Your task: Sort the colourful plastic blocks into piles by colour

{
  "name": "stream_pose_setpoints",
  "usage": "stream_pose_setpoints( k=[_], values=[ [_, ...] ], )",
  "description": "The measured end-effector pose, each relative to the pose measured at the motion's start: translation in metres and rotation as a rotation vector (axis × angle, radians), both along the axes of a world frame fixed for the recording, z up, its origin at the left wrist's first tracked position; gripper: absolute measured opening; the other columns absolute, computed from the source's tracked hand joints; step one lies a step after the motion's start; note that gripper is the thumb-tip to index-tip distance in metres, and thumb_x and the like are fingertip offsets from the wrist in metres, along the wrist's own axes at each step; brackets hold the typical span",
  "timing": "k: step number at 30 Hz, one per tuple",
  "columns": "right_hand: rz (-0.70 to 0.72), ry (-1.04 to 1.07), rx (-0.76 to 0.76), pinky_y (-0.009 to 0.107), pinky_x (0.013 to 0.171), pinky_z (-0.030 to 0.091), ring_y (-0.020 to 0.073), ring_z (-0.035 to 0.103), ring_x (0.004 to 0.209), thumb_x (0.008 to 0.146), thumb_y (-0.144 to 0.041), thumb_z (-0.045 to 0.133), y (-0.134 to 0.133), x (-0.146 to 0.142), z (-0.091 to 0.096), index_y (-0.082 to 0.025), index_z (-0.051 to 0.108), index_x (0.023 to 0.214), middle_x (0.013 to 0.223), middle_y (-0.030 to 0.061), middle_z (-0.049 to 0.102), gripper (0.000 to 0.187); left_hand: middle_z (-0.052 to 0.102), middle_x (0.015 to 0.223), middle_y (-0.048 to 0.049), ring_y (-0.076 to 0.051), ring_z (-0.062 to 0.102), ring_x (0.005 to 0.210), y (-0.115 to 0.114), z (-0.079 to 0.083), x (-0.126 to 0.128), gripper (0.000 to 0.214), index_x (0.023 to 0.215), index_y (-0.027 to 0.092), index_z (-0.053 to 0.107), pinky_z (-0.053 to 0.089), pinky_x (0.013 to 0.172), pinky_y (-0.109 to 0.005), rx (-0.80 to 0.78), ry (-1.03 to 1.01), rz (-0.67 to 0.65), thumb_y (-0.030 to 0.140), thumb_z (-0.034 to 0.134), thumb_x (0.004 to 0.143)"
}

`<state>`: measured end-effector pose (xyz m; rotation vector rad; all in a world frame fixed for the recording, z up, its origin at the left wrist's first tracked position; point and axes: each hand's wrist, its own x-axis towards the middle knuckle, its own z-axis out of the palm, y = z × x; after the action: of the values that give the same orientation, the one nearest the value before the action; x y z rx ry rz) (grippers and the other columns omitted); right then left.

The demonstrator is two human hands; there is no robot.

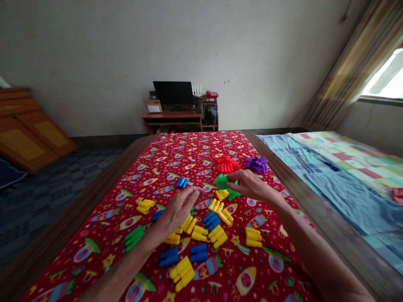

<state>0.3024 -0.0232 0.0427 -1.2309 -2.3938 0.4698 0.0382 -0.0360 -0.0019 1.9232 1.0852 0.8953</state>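
Note:
My right hand (247, 183) pinches a green toy building block (221, 181) at the block's right side. Under that hand lies another green block (233, 193), partly hidden. My left hand (182, 205) hovers over the middle of the cloth, its fingers stretched out and nothing visible in them. Around and below it lie several yellow blocks (199, 233) and blue blocks (211, 220), some partly covered by the hand. Close to my left forearm is a green block (134, 238). A small blue block (182, 182) lies beyond my left fingers.
A pile of red blocks (227, 164) and a pile of purple blocks (257, 164) sit past my right hand. Red patterned cloth (245, 279) covers the dark wooden table (280, 176). A bed (330, 176) stands to the right, a computer desk (173, 115) against the wall.

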Motion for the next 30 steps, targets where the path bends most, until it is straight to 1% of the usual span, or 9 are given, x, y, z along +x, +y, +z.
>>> stream_pose_setpoints(
  k=[4, 7, 11, 14, 16, 19, 23, 27, 30],
  values=[
    [-0.07, -0.085, -0.18, 0.023, 0.052, 0.021, 0.0066, 0.033, 0.052, 0.083, -0.025, 0.052, 0.025, 0.043, -0.006, -0.013, 0.056, 0.06, 0.054, -0.0057, 0.039, 0.027, 0.071, 0.101, -0.006, -0.02, 0.068, 0.092, 0.027, 0.007, 0.014, 0.027, 0.1, 0.019, 0.066, 0.055, 0.081, -0.031, 0.202, 0.188, -0.047, 0.036, 0.045, 0.092],
    [-0.121, -0.171, -0.248, 0.024, 0.052, 0.022, 0.0068, 0.034, 0.051, 0.08, -0.025, 0.053, 0.035, 0.057, -0.015, -0.013, 0.057, 0.058, 0.052, -0.0057, 0.039, 0.025, 0.068, 0.105, -0.0078, -0.021, 0.065, 0.096, 0.06, -0.001, 0.042, 0.023, 0.104, 0.018, 0.065, 0.053, 0.088, -0.034, 0.332, 0.316, -0.096, 0.024, 0.048, 0.089],
    [-0.323, -0.279, -0.173, 0.024, 0.054, 0.027, 0.01, 0.047, 0.055, 0.084, -0.029, 0.053, 0.034, 0.062, -0.014, -0.013, 0.068, 0.067, 0.058, -0.0002, 0.055, 0.027, 0.063, 0.116, -0.0092, -0.022, 0.059, 0.11, 0.095, -0.027, 0.075, 0.034, 0.113, 0.018, 0.062, 0.048, 0.099, -0.038, 0.452, 0.391, -0.157, 0.01, 0.053, 0.081],
    [-0.545, -0.353, -0.082, 0.024, 0.056, 0.033, 0.0157, 0.06, 0.069, 0.089, -0.033, 0.051, 0.032, 0.067, -0.013, -0.015, 0.073, 0.084, 0.076, 0.0069, 0.068, 0.03, 0.06, 0.117, -0.0081, -0.022, 0.057, 0.113, 0.103, -0.045, 0.08, 0.042, 0.12, 0.019, 0.059, 0.046, 0.101, -0.04, 0.494, 0.418, -0.203, 0.006, 0.052, 0.08],
    [-0.605, -0.426, -0.046, 0.025, 0.062, 0.039, 0.0197, 0.064, 0.082, 0.09, -0.03, 0.052, 0.032, 0.07, -0.02, -0.016, 0.074, 0.096, 0.092, 0.0111, 0.072, 0.027, 0.059, 0.116, -0.0081, -0.022, 0.056, 0.113, 0.103, -0.051, 0.077, 0.043, 0.122, 0.018, 0.057, 0.046, 0.1, -0.04, 0.494, 0.435, -0.22, 0.006, 0.05, 0.081],
    [-0.501, -0.465, -0.016, 0.026, 0.078, 0.046, 0.0219, 0.064, 0.101, 0.086, -0.023, 0.059, 0.032, 0.069, -0.035, -0.017, 0.069, 0.113, 0.112, 0.0132, 0.069, 0.029, 0.057, 0.115, -0.0094, -0.023, 0.053, 0.114, 0.102, -0.052, 0.072, 0.039, 0.121, 0.017, 0.055, 0.045, 0.1, -0.041, 0.465, 0.454, -0.236, 0.009, 0.051, 0.082],
    [-0.409, -0.466, -0.042, 0.027, 0.085, 0.046, 0.0231, 0.063, 0.107, 0.084, -0.02, 0.062, 0.033, 0.064, -0.047, -0.015, 0.064, 0.121, 0.116, 0.0141, 0.068, 0.037, 0.057, 0.11, -0.0075, -0.022, 0.055, 0.109, 0.101, -0.045, 0.072, 0.03, 0.11, 0.018, 0.056, 0.045, 0.097, -0.04, 0.398, 0.468, -0.243, 0.011, 0.056, 0.081],
    [-0.389, -0.416, -0.045, 0.025, 0.086, 0.044, 0.0237, 0.061, 0.111, 0.084, -0.018, 0.061, 0.035, 0.067, -0.041, -0.013, 0.064, 0.122, 0.119, 0.0143, 0.067, 0.038, 0.059, 0.108, -0.007, -0.021, 0.057, 0.101, 0.1, -0.04, 0.075, 0.027, 0.102, 0.017, 0.057, 0.047, 0.092, -0.036, 0.358, 0.465, -0.223, 0.01, 0.059, 0.075],
    [-0.387, -0.326, -0.043, 0.024, 0.079, 0.045, 0.0218, 0.065, 0.1, 0.084, -0.019, 0.06, 0.038, 0.068, -0.03, -0.012, 0.064, 0.12, 0.11, 0.0122, 0.071, 0.036, 0.062, 0.096, -0.0046, -0.02, 0.059, 0.09, 0.103, -0.037, 0.076, 0.023, 0.095, 0.017, 0.059, 0.049, 0.085, -0.034, 0.308, 0.448, -0.179, 0.012, 0.062, 0.073]
  ],
)
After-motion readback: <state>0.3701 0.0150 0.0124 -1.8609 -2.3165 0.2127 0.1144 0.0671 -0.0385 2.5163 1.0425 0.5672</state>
